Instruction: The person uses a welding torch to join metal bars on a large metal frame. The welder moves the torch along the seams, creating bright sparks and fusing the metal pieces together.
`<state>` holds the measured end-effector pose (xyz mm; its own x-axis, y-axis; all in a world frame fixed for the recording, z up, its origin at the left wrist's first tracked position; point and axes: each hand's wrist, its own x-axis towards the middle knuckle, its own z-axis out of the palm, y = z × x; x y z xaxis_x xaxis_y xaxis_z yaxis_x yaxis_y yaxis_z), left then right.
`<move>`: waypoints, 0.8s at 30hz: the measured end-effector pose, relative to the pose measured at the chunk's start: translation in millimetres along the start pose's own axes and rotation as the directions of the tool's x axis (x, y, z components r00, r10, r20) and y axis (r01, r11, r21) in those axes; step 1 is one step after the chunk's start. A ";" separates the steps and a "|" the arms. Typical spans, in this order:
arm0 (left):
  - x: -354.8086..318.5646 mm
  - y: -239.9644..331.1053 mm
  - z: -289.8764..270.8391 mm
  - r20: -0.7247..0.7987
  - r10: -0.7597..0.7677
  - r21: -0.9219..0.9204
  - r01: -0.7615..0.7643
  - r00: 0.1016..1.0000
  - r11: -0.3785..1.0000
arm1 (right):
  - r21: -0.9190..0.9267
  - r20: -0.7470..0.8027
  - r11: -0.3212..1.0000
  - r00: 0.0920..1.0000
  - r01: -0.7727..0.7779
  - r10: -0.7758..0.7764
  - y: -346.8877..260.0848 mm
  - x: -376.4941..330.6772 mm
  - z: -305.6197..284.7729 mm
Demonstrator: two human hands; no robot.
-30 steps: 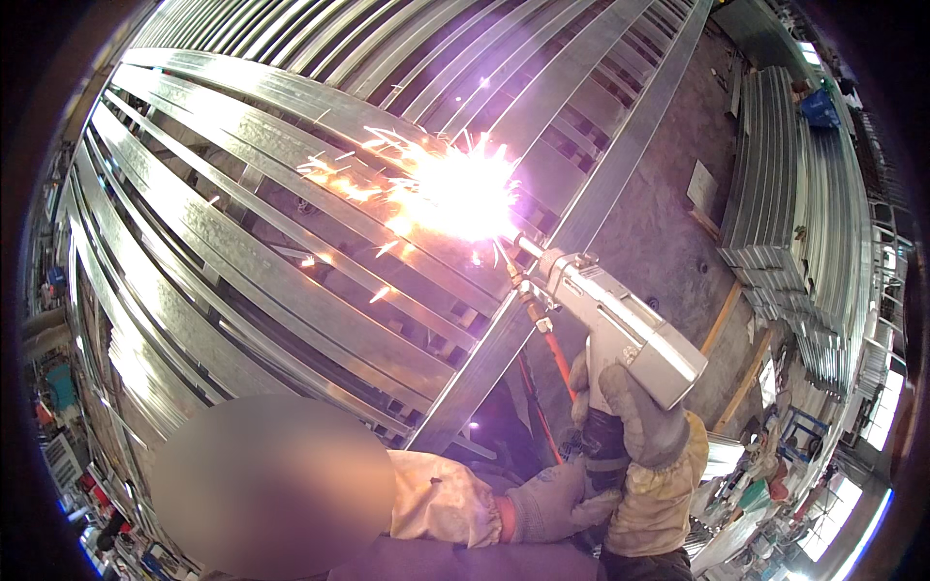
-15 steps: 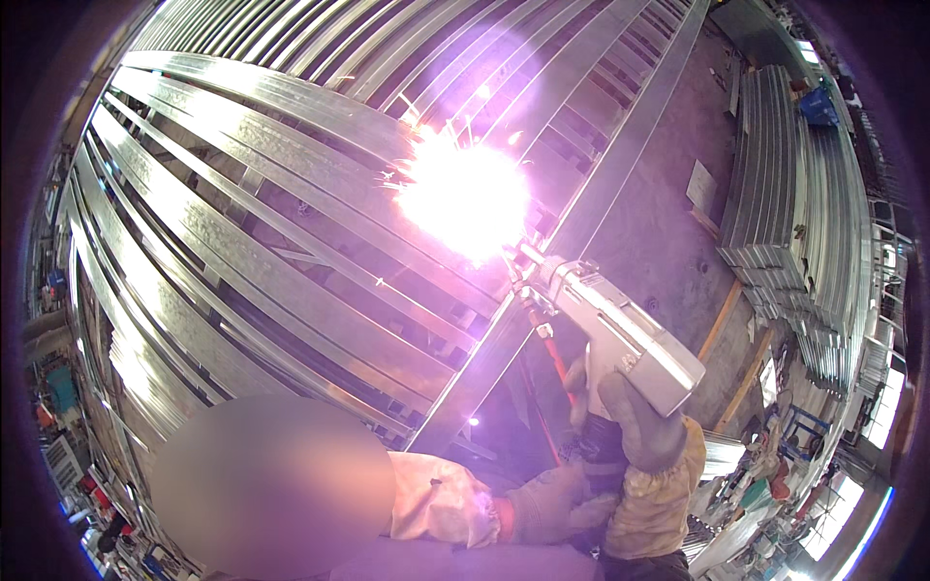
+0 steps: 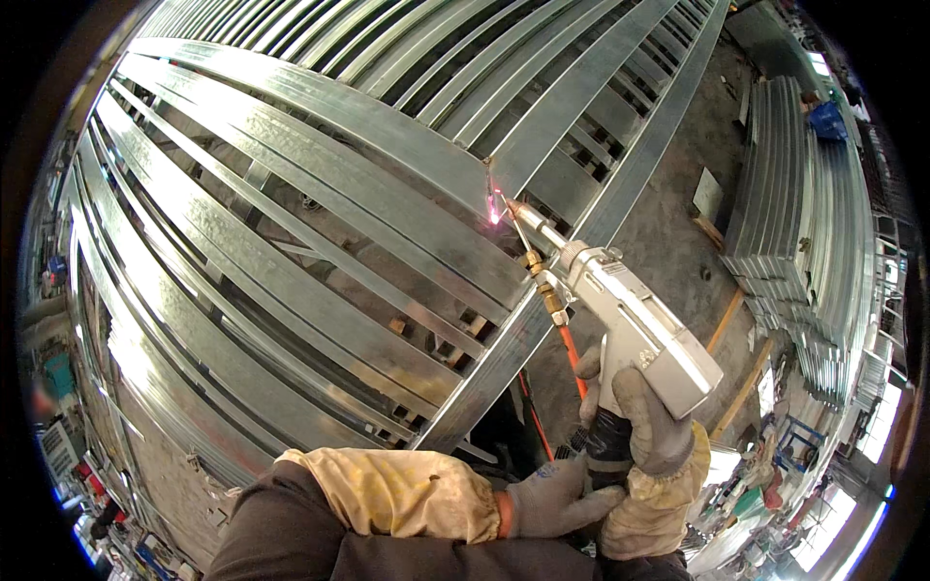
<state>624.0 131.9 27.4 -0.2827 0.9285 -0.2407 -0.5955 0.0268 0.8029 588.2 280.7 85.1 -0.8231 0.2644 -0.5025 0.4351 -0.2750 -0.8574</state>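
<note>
A silver handheld welding gun (image 3: 644, 339) points up and left, its copper-coloured nozzle just off a corner joint between flat metal bars. A small pink glow (image 3: 495, 215) burns on that seam at the tip. My right hand (image 3: 651, 426), in a grey glove with a yellowish cuff, is wrapped round the gun's grip. Below it, my gloved left hand (image 3: 554, 499) closes on the black lower end of the grip; some of its fingers are hidden. A brass wire guide (image 3: 544, 289) with an orange-red hose (image 3: 572, 358) runs alongside the nozzle.
The slatted frame of galvanised metal bars (image 3: 291, 194) spreads across the left and far side. Stacked metal profiles (image 3: 770, 203) stand at the right, a blue object (image 3: 826, 120) on top. Wooden strips (image 3: 741, 392) lie on the floor nearby. Assorted clutter fills the lower right.
The large white-violet flare and its sparks have shrunk to a small pink glow, and the violet haze has gone. The welding gun has shifted slightly right and down, with both hands still on it.
</note>
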 end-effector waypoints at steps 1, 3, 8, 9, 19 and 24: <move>0.8 1.7 -0.3 0.005 0.019 0.001 -0.019 1.000 1.000 | 0.001 0.016 1.000 1.000 0.004 -0.004 1.3 -0.1 -2.8; 0.9 1.7 -0.2 0.006 0.041 0.016 -0.042 0.999 0.999 | -0.001 0.030 1.000 0.999 0.017 -0.017 1.5 0.0 -3.0; 3.1 -1.1 -4.6 0.079 -0.152 0.037 0.150 0.985 0.988 | 0.085 0.025 0.996 1.000 0.004 -0.006 1.4 5.1 1.0; 3.7 0.5 -5.4 0.070 -0.134 0.034 0.132 0.988 0.991 | 0.059 0.027 0.998 1.000 0.002 -0.003 0.6 6.0 1.2; 7.1 -1.3 -1.0 -0.046 -0.012 0.028 0.013 0.999 1.000 | 0.054 0.020 0.997 0.998 -0.062 0.061 1.6 8.9 -3.7; 6.6 -1.6 -1.1 -0.057 -0.019 0.050 0.022 0.998 0.999 | 0.079 0.054 0.994 0.996 -0.070 0.065 2.9 11.8 -3.8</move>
<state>622.2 137.6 23.9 -0.3141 0.9050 -0.2867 -0.5633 0.0655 0.8237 581.1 286.5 76.2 -0.8114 0.1957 -0.5508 0.4609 -0.3653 -0.8088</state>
